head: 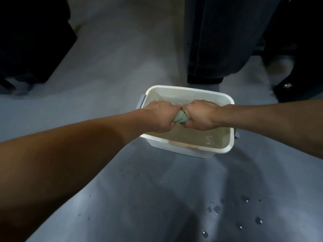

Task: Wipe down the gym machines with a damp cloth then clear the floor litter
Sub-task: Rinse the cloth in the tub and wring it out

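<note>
Over on the far left a dark machine base [26, 41] is sitting in shadow, not yet being wiped as far as one can judge. Coming in from the lower left, the left arm is stretching out long and nearly straight, and the left hand [160, 117] is curling tight, knuckles up, around one end of the pale green cloth [180, 118]. The cloth is bunching into a twisted roll between the two fists, held directly above the white tub [174, 145] of cloudy water, and that placement makes sense: whatever is being squeezed out is meant to be falling back into the tub, not onto the grey floor [122, 84]. The right hand [202, 116] is gripping the other end just as firmly, fist almost touching the left one, its forearm reaching in from the right edge. This looks like wringing, getting the cloth damp, not dripping. Droplets [244, 198] are already lying on the floor at lower right, so some splash is escaping. Behind the tub, a dark upright machine column [218, 41] is standing close by, likely the next surface to clean.
</note>
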